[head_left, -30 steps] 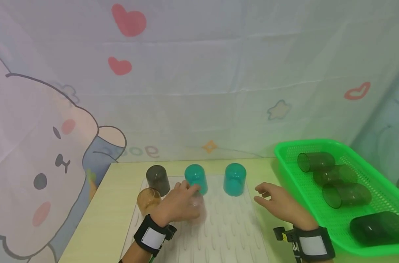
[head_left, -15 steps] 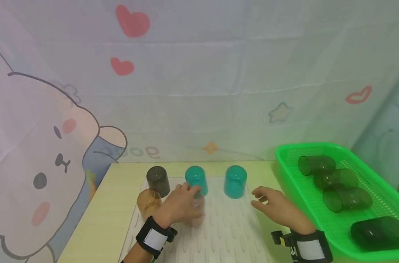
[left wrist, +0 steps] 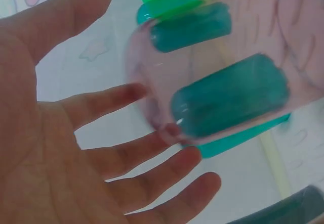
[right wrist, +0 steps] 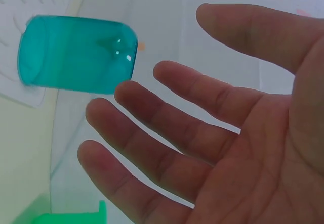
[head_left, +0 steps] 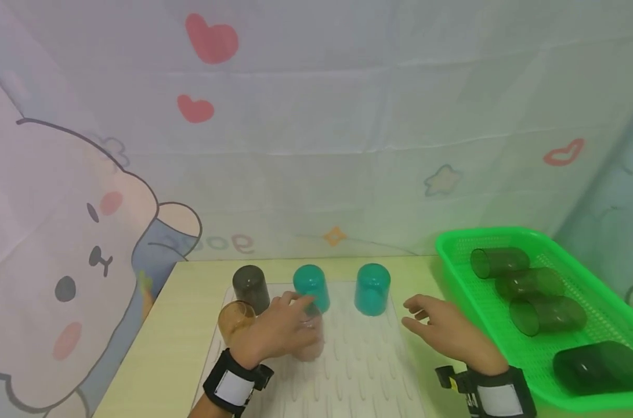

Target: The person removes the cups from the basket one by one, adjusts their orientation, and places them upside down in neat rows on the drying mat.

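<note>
A clear pink cup (head_left: 311, 346) stands upside down on a white ridged mat (head_left: 358, 366). My left hand (head_left: 279, 331) is beside it; in the left wrist view its fingers are spread, the tips at the base of the pink cup (left wrist: 235, 47), the thumb apart from it. An amber cup (head_left: 235, 318) is partly hidden by that hand. Behind stand a dark grey cup (head_left: 250, 287) and two teal cups (head_left: 311, 283), (head_left: 372, 289), all upturned. To the right of the mat, my right hand (head_left: 447, 328) hovers with relaxed fingers, holding nothing.
A green plastic basket (head_left: 483, 325) stands at the right, with several dark transparent cups (head_left: 548, 314) lying on their sides in it. The pale yellow table (head_left: 154, 348) ends at a printed cloth backdrop (head_left: 316, 145).
My left hand has shifted slightly left at the wrist, while the pink cup stays on the mat. The right hand has barely moved. Other cups stay put.
</note>
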### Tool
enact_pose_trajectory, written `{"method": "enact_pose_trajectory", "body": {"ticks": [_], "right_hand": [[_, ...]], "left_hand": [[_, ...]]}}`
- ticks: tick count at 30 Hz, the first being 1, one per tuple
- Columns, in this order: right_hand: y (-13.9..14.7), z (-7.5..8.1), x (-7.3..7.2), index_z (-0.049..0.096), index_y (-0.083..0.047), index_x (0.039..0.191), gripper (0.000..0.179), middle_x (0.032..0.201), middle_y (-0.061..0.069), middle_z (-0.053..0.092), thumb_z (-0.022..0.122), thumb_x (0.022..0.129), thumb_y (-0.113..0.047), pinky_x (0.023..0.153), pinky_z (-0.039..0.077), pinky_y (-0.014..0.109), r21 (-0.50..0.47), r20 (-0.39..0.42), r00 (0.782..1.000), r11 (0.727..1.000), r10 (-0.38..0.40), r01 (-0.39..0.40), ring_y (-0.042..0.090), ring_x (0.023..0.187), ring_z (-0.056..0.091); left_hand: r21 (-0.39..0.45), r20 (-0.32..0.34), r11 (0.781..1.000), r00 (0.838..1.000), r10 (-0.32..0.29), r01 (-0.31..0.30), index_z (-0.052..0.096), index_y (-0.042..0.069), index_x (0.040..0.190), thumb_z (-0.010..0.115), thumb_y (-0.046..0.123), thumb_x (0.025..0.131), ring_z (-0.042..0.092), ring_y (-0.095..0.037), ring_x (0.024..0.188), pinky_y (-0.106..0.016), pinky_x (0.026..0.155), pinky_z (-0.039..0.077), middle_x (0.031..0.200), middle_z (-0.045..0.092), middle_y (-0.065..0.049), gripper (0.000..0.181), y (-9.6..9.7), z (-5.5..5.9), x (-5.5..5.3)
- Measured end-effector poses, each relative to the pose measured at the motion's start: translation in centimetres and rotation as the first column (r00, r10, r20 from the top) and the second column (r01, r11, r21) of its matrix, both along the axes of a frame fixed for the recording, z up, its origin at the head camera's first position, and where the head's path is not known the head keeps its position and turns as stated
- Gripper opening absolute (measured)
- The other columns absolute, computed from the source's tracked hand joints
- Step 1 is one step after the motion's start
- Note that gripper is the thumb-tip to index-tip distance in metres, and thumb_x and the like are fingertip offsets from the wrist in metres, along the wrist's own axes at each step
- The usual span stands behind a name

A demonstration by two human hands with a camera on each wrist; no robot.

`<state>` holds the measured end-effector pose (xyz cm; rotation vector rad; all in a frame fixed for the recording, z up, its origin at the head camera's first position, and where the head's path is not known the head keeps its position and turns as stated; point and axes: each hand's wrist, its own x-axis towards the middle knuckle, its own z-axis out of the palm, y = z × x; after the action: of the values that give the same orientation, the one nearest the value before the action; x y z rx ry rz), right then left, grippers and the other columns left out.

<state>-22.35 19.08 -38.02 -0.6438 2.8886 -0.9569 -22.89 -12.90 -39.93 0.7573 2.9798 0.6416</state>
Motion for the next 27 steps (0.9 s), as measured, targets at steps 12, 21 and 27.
{"method": "enact_pose_trajectory", "body": {"ticks": [12, 21, 27], "right_hand": [[-0.5, 3.8, 0.9, 0.060, -0.007, 0.107, 0.023, 0.101, 0.001, 0.059, 0.065, 0.090, -0.022, 0.075, 0.049, 0.036, 0.251, -0.041, 0.975, 0.947, 0.217, -0.200, 0.021, 0.088, 0.059], [4.3, 6.4, 1.1, 0.059, -0.012, 0.096, 0.017, 0.094, -0.004, 0.057, 0.065, 0.089, -0.027, 0.065, 0.046, 0.032, 0.473, 0.031, 0.977, 0.858, 0.213, -0.202, 0.011, 0.077, 0.054], [8.5, 6.3, 0.5, 0.059, -0.010, 0.092, 0.017, 0.084, -0.004, 0.054, 0.069, 0.086, -0.023, 0.059, 0.043, 0.031, 0.572, 0.010, 0.983, 0.805, 0.184, -0.157, 0.012, 0.070, 0.051]], "left_hand": [[0.053, 0.021, 0.998, 0.999, -0.030, 0.029, 0.054, 0.007, 0.130, 0.060, 0.035, 0.092, 0.047, -0.039, 0.117, -0.045, 0.079, 0.050, 0.131, 0.046, -0.019, 0.047, -2.1, 3.0, 1.7], [-0.024, 0.011, 0.999, 1.000, -0.027, 0.027, 0.060, 0.010, 0.121, 0.059, 0.038, 0.093, 0.053, -0.028, 0.107, -0.038, 0.074, 0.050, 0.120, 0.052, -0.012, 0.040, -2.8, 3.8, 1.9], [-0.060, 0.026, 0.997, 0.998, -0.051, 0.053, 0.062, 0.010, 0.117, 0.054, 0.043, 0.095, 0.058, -0.021, 0.101, -0.036, 0.075, 0.050, 0.115, 0.057, -0.008, 0.041, -3.0, 3.9, 2.0]]}}
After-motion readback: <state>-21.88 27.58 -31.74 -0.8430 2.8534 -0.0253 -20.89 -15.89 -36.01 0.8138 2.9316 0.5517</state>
